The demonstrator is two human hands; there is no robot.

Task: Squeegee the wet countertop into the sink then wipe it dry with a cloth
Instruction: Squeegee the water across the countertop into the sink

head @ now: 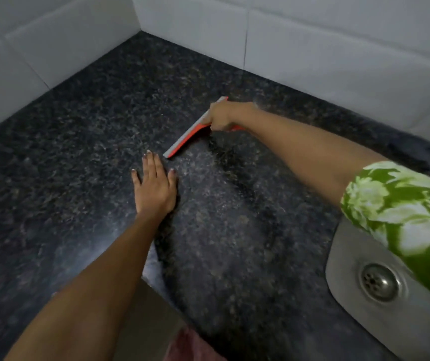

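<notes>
An orange squeegee (185, 138) with a grey blade lies edge-down on the dark speckled granite countertop (83, 142), its blade running diagonally toward the back wall. My right hand (224, 116) is closed around its handle, the arm stretched out from the right in a green floral sleeve. My left hand (155, 185) rests flat on the counter with fingers spread, just in front of the blade's near end. The steel sink (349, 259) with its round drain (379, 282) sits at the lower right, partly hidden by the sleeve. No cloth is clearly visible.
White tiled walls (312, 48) meet in a corner at the back and bound the counter on the left and rear. The counter's front edge (156, 290) drops off near my left forearm, with a pinkish fabric (193, 345) below it.
</notes>
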